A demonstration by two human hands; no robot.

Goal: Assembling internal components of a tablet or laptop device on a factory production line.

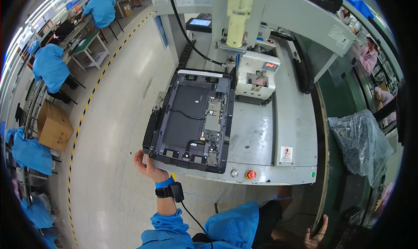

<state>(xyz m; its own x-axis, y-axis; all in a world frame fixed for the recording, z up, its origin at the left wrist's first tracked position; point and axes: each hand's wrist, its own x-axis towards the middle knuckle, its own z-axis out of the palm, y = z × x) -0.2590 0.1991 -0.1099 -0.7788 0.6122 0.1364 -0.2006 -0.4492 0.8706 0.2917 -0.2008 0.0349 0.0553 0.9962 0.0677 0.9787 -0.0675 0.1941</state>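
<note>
**Left hand at the corner, bare circuitry under the gantry!**

Here's the dark electronic device chassis (185, 96), lidless, seated in a black fixture (150, 133) on the left part of the grey machine bed (254, 140), its circuit board (212, 118) bared along the right side. Trouble spots? Plenty, I'd judge! A push on that near-left corner could skew the fixture if it isn't locked down. The pale yellow spindle cover (237, 18) rises just beyond the far edge, so fingers over the frame while the head travels could get pinched. The loose black cable (187, 116) crossing the chassis might snag if something dragged over it. And watch the cord (191, 218) off the black wrist strap (164, 192): a long reach could pull it taut or sweep it against the red button (251, 174) on the front edge.

Now the pose! The left hand (152, 169) comes up from below, forearm nearly vertical, wrist short of the bed's front edge, with fingertips at the fixture's near-left corner. Thumb and fingers look parted; whether they grip or merely rest there, I cannot tell. Away to the lower right, the right hand (317, 235) hangs well apart from the fixture, fingers spread, nothing visible in its grasp, just beside the edge of the green conveyor (344, 173).
</note>
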